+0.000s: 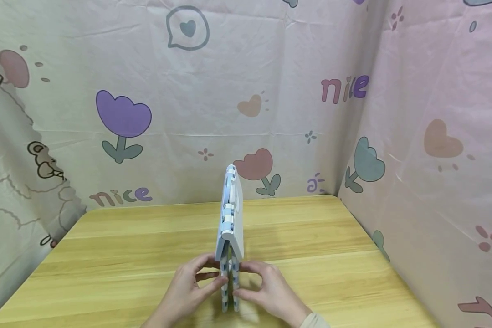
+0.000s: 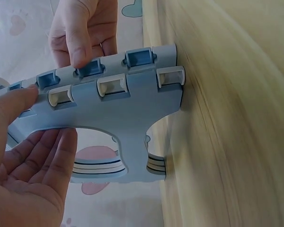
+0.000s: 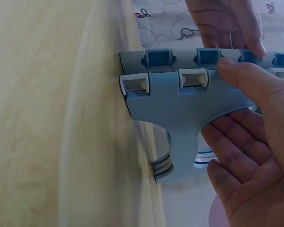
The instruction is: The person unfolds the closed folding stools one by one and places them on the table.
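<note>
A folding stool (image 1: pixel 227 223) of blue and white plastic stands upright and nearly folded flat on the table, edge-on to me in the head view. Its top halves tilt down from a hinged ridge, and two narrow leg panels hang close together beneath. My left hand (image 1: pixel 186 284) holds the left leg panel, thumb at the near edge, fingers behind it. On the opposite side my right hand (image 1: pixel 272 289) grips the other leg panel likewise. Both wrist views show a blue leg panel (image 2: pixel 139 106) with cutouts and hinge slots, fingers reaching through or along the cutout.
The wood-grain table (image 1: pixel 147 241) runs back to a printed cloth backdrop (image 1: pixel 229 68), and another cloth side (image 1: pixel 434 182) rises along its right edge. Tabletop surface extends to both sides of the stool.
</note>
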Demonstrator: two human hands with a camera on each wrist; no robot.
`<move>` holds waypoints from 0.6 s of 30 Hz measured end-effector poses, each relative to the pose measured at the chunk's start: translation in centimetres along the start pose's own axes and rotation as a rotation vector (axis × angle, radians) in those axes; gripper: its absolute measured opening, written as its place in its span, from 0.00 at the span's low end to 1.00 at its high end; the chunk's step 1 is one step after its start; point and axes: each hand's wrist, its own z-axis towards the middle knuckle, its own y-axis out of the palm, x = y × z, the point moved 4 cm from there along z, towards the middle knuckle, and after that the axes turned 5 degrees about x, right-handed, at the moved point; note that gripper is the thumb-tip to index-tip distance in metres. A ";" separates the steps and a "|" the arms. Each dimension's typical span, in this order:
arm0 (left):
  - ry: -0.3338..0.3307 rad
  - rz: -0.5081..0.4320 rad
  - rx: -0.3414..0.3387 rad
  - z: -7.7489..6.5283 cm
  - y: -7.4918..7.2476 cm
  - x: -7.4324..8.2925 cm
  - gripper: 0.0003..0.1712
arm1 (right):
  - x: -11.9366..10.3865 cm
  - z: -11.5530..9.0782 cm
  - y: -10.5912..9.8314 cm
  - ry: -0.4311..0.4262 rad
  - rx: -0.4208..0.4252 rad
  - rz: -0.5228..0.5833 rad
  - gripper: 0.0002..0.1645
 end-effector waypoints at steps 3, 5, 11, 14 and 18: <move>-0.002 0.007 0.001 0.0 -0.1 -0.1 0.25 | 0.1 0.0 -0.3 0.007 -0.006 -0.004 0.32; -0.003 0.014 0.004 0.0 -0.2 -0.1 0.25 | 0.3 0.0 -0.4 0.015 -0.011 -0.004 0.32; -0.008 0.027 0.020 0.0 -0.5 -0.2 0.25 | 0.7 0.1 -1.1 0.036 -0.032 0.009 0.34; -0.016 0.030 0.026 0.0 -0.6 -0.3 0.25 | 0.9 0.2 -1.4 0.040 -0.043 0.017 0.34; -0.033 0.036 0.028 0.1 -0.8 -0.4 0.25 | 1.1 0.1 -1.8 0.035 -0.050 0.016 0.33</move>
